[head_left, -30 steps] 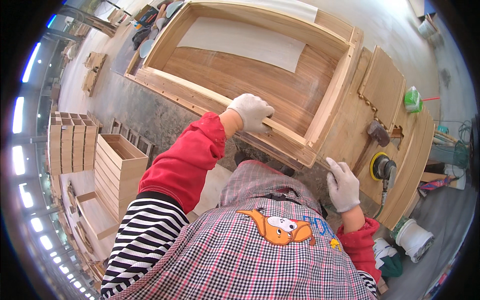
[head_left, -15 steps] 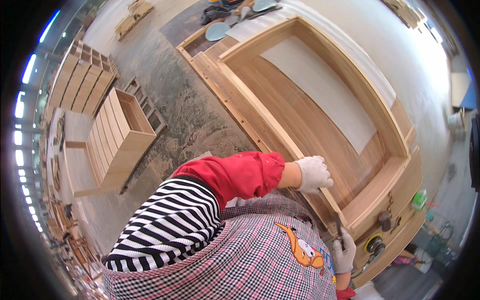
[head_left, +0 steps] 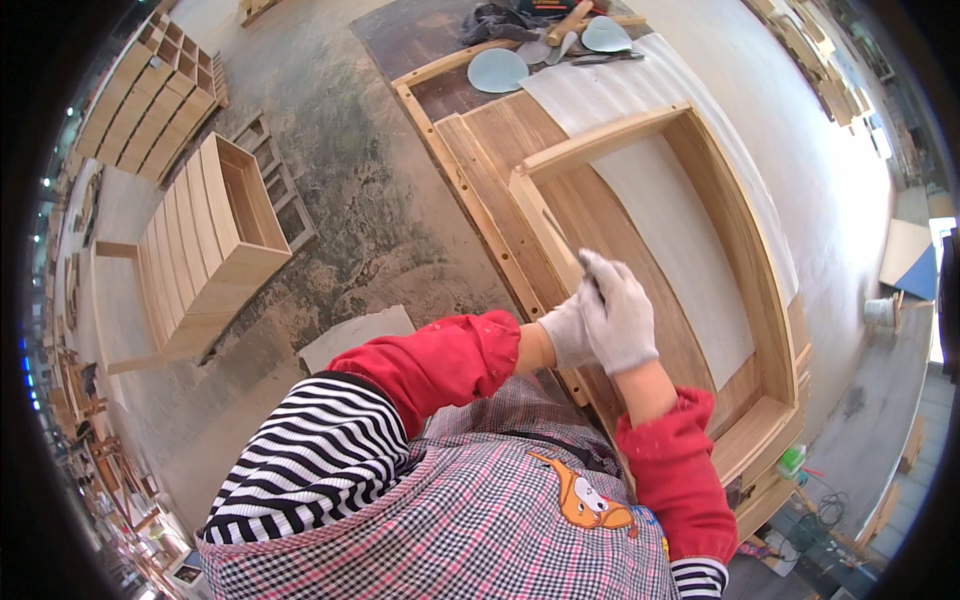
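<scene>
A pale wooden frame with raised sides, like a drawer without a bottom (head_left: 745,235), lies on brown boards in front of me. My right hand (head_left: 620,315), in a white glove, is closed around the dark end of a slim blade-like tool (head_left: 560,238). The tool lies along the frame's near side and points toward its far left corner; its exact kind is unclear. Beside and partly behind the right hand, my left hand (head_left: 567,332), also gloved, is at the same near side. Its fingers are hidden by the right hand.
Light blue discs (head_left: 498,70) and other items sit at the table's far end. White foam sheeting (head_left: 640,80) is spread under the frame. Wooden drawer units (head_left: 200,255) stand on the floor at left. A green object (head_left: 791,460) is at right.
My right hand and the blade-like tool have moved from the frame's near right corner, up and left along the near side, to beside my left hand. The view has shifted.
</scene>
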`<move>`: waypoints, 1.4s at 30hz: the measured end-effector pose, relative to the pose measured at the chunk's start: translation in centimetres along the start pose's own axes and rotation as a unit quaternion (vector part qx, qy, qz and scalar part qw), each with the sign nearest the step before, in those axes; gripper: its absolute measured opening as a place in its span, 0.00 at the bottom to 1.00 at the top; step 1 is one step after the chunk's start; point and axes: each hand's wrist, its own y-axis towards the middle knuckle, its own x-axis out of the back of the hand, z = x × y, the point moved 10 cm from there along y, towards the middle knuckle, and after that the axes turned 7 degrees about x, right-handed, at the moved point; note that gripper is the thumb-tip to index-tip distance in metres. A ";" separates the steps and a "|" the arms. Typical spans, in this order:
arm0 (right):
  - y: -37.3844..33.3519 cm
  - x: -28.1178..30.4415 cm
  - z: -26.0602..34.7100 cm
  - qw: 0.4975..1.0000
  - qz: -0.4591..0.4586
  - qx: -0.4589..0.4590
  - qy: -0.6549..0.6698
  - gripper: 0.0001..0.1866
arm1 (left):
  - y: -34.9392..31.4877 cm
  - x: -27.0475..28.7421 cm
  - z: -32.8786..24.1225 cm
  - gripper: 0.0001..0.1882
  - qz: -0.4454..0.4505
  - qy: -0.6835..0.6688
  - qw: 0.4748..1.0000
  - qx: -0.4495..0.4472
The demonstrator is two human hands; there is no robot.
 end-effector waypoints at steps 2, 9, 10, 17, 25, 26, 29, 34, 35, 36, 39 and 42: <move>2.6 -1.8 -0.2 1.000 -0.004 0.007 -0.018 0.16 | -1.0 0.6 -0.8 0.22 -0.070 0.013 0.994 -0.081; 5.7 -5.0 -0.7 0.999 0.011 0.018 -0.029 0.17 | -0.3 0.6 1.2 0.17 0.031 -0.185 0.981 0.043; 5.8 -5.4 -0.5 0.999 0.019 0.023 -0.040 0.17 | -0.4 0.4 1.2 0.16 0.043 -0.157 0.986 0.031; 6.5 -5.3 0.6 0.991 0.033 0.081 -0.100 0.19 | -0.1 1.8 0.7 0.19 0.007 -0.224 0.974 0.023; 6.9 -4.6 0.8 0.981 0.031 0.076 -0.175 0.20 | 0.2 2.1 0.9 0.23 0.024 -0.249 0.966 0.062; 7.0 -4.4 1.0 0.977 0.038 0.081 -0.191 0.19 | 0.3 2.2 0.8 0.23 0.023 -0.249 0.966 0.059; 7.5 -4.0 2.1 0.964 0.049 0.102 -0.240 0.18 | 0.4 2.5 0.5 0.23 0.017 -0.253 0.966 0.051; 7.7 -4.2 2.9 0.952 0.057 0.104 -0.283 0.17 | 0.4 1.9 0.5 0.21 0.046 -0.263 0.962 0.054; 7.5 -4.3 2.8 0.952 0.059 0.104 -0.284 0.17 | 0.3 1.9 0.6 0.21 0.042 -0.264 0.962 0.053; 7.5 -4.4 2.6 0.951 0.061 0.103 -0.284 0.17 | 0.3 1.8 0.6 0.21 0.038 -0.265 0.962 0.052; 7.7 -4.1 2.9 0.947 0.065 0.100 -0.299 0.18 | 0.3 1.6 0.8 0.21 0.046 -0.303 0.950 0.064; 7.9 -4.2 3.1 0.943 0.051 0.116 -0.307 0.18 | 0.5 0.9 1.0 0.20 0.054 -0.302 0.950 0.059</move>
